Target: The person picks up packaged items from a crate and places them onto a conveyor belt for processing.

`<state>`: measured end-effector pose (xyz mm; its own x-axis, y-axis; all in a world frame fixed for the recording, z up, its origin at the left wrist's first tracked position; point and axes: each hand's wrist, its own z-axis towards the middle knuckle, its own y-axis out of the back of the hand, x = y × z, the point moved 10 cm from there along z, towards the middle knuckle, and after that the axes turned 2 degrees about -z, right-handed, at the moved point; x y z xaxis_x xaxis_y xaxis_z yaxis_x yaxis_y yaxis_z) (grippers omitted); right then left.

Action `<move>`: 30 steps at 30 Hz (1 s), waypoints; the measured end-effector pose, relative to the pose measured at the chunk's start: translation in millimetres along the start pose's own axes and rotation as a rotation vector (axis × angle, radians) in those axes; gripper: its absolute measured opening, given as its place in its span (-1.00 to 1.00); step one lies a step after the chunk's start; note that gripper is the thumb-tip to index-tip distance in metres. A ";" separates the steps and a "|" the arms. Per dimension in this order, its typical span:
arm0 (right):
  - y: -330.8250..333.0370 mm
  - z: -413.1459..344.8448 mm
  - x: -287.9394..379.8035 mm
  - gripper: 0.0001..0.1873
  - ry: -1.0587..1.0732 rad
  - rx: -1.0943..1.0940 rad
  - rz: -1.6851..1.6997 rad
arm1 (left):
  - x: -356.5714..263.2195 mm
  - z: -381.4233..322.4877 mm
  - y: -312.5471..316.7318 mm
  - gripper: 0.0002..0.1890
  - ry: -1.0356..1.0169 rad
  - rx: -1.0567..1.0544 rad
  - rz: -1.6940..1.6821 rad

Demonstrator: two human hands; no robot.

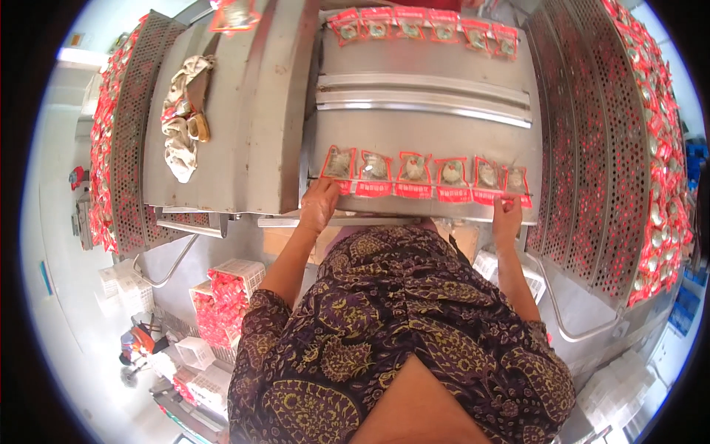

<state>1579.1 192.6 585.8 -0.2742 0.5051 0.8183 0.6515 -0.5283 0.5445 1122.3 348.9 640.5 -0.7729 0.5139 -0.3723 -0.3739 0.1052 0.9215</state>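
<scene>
Before me is a row of red-and-clear plastic pouches (414,173) with roundish contents, laid along the near edge of a steel machine bed (421,130). A thin bar (388,182) runs across their red ends. My left hand (320,205) is at the lower corner of the leftmost pouch (339,165), fingers bent; whether it grips the pouch or only touches it is unclear. My right hand (507,218) pinches the red lower edge of a pouch (516,180) at the right end, fingertips together. The two rightmost pouches overlap at their edges.
A second pouch row (421,25) lies along the bed's far edge, beyond raised metal bars (424,100). A steel cover (238,122) at left bears a crumpled cloth (180,122). Perforated panels (588,144) flank the machine. Filled crates (222,299) and another person (138,341) are at lower left.
</scene>
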 end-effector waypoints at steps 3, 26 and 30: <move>-8.7 -11.5 22.3 -0.81 0.113 0.088 0.015 | -0.1 -5.1 3.1 -0.85 -0.019 -0.058 -0.003; -146.1 -37.8 90.9 -0.98 0.295 0.738 0.247 | 89.2 -224.3 215.6 -0.82 0.718 -0.831 0.079; -145.7 -54.6 98.5 -0.97 0.303 0.679 0.242 | 173.7 -272.5 250.1 -0.67 0.777 -0.841 0.293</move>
<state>1418.5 282.1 597.2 -0.1863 0.1692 0.9678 0.9813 -0.0174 0.1919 754.8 232.6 776.1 -0.8812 -0.2612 -0.3940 -0.1259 -0.6737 0.7282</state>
